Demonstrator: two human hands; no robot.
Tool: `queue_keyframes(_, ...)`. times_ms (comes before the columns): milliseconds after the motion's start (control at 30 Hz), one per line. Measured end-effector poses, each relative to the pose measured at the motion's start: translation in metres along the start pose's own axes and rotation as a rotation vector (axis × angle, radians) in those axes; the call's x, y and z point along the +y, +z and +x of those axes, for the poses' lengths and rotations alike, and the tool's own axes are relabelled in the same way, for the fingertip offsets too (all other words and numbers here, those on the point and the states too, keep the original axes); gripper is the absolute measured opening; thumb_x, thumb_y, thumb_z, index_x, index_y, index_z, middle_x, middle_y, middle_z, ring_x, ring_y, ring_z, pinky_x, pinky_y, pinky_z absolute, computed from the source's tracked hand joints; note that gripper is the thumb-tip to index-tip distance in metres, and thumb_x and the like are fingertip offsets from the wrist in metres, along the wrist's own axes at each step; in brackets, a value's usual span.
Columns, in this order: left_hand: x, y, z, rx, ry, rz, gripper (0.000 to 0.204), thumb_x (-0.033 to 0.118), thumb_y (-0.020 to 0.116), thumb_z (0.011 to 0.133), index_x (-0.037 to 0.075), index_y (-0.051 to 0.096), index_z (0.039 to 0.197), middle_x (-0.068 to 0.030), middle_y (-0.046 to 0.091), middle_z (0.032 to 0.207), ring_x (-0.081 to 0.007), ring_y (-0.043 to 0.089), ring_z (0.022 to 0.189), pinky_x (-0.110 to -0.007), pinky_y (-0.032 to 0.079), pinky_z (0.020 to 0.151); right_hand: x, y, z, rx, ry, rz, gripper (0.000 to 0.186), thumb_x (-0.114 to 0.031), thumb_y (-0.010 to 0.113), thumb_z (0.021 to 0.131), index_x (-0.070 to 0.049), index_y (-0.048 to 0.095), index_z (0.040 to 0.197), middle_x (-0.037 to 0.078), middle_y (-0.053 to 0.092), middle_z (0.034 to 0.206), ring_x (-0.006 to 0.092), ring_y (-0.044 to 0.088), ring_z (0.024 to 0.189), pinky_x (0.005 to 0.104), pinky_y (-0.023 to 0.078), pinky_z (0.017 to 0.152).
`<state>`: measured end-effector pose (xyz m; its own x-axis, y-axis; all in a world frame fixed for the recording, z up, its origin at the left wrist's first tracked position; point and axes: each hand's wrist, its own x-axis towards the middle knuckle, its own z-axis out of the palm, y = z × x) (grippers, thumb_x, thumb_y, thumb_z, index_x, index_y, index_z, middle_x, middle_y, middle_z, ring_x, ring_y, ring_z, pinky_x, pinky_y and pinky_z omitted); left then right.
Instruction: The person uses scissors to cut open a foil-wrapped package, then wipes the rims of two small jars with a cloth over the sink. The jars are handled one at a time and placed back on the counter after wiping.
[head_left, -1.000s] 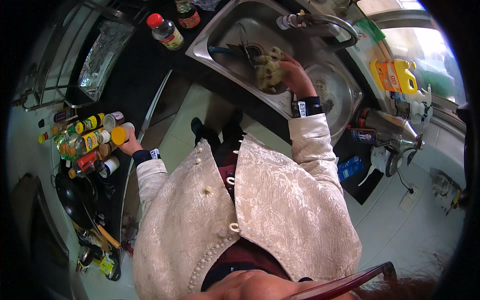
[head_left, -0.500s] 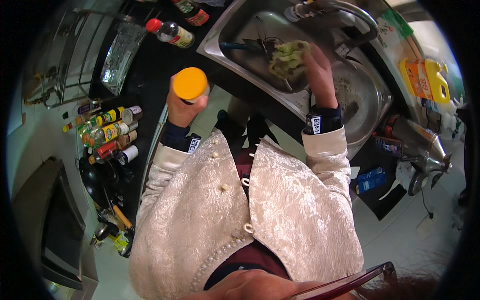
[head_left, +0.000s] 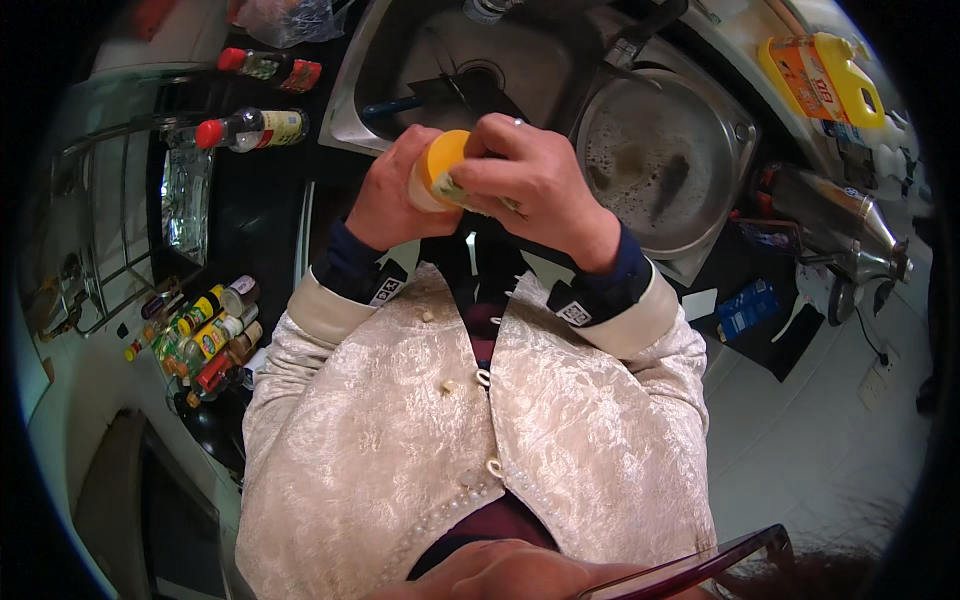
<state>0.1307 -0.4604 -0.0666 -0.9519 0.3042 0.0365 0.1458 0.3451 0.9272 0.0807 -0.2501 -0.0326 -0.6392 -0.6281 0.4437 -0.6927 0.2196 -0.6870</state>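
Note:
My left hand (head_left: 383, 195) is wrapped round a jar with a yellow lid (head_left: 444, 155), held up in front of my chest by the sink's near edge. My right hand (head_left: 545, 185) grips a green cloth (head_left: 450, 188) and presses it against the lid and upper side of the jar. Most of the cloth is hidden under my fingers. Beyond my hands, a blue-handled utensil (head_left: 392, 106) lies in the left basin of the steel sink (head_left: 345, 120).
A wet round pan (head_left: 640, 215) stands in the right basin. Two red-capped bottles, one nearer (head_left: 255, 130), stand on the dark counter to the left, with several seasoning bottles (head_left: 208, 335) closer to me. A yellow jug (head_left: 820, 80) and a steel kettle-like vessel (head_left: 835, 215) are at right.
My right hand has come from over the sink to the jar, bringing the cloth onto it. My left hand has moved the jar rightward toward the middle. The view has shifted slightly.

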Motion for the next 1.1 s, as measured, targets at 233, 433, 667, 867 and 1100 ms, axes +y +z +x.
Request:
queue_keyframes(233,-0.006,-0.001,0.013,0.015,0.091,0.181,0.07,0.01,0.087,0.058,0.007,0.054,0.12,-0.0123,0.059,0.101,-0.0334,0.064,0.092,-0.037,0.053,0.082,0.025,0.016,0.005,0.222,0.238,-0.135,0.017,-0.014,0.074,0.08,-0.012,0.063,0.093,0.006,0.059,0.082,0.0284,0.065,0.068,0.0362,0.052,0.056)
queue_keyframes(433,-0.009,0.004,0.023,-0.053,-0.045,0.0,0.068,0.009,0.086,0.058,0.008,0.055,0.119,-0.0117,0.062,0.103,-0.0335,0.065,0.094,-0.038,0.053,0.082,0.017,0.027,0.009,0.174,0.125,-0.098,0.02,-0.019,0.075,0.075,-0.015,0.062,0.089,0.005,0.06,0.081,0.0275,0.065,0.066,0.0355,0.051,0.053)
queue_keyframes(667,-0.008,0.002,0.03,0.017,0.079,0.171,0.068,0.011,0.088,0.056,0.008,0.055,0.115,-0.0112,0.063,0.103,-0.0338,0.066,0.095,-0.039,0.054,0.083,0.039,0.013,0.002,0.241,0.292,-0.07,0.013,-0.017,0.072,0.081,-0.015,0.062,0.09,0.006,0.062,0.079,0.0291,0.066,0.068,0.0364,0.052,0.055)
queue_keyframes(867,-0.013,0.009,0.035,0.0,-0.01,0.206,0.071,0.012,0.088,0.056,0.007,0.054,0.118,-0.0131,0.063,0.106,-0.0337,0.067,0.097,-0.039,0.054,0.084,0.035,0.025,0.009,0.24,0.227,-0.13,0.013,-0.018,0.07,0.081,-0.016,0.062,0.091,0.004,0.061,0.077,0.0282,0.065,0.064,0.0368,0.051,0.053)
queue_keyframes(1100,-0.024,0.006,0.024,0.142,-0.179,-0.183,0.072,0.015,0.083,0.071,0.003,0.05,0.134,-0.0094,0.067,0.117,-0.0224,0.067,0.106,-0.033,0.052,0.096,0.07,0.023,-0.03,0.349,0.524,-0.072,0.016,-0.017,0.068,0.088,-0.009,0.065,0.102,0.011,0.07,0.089,0.0312,0.069,0.074,0.0356,0.054,0.064)
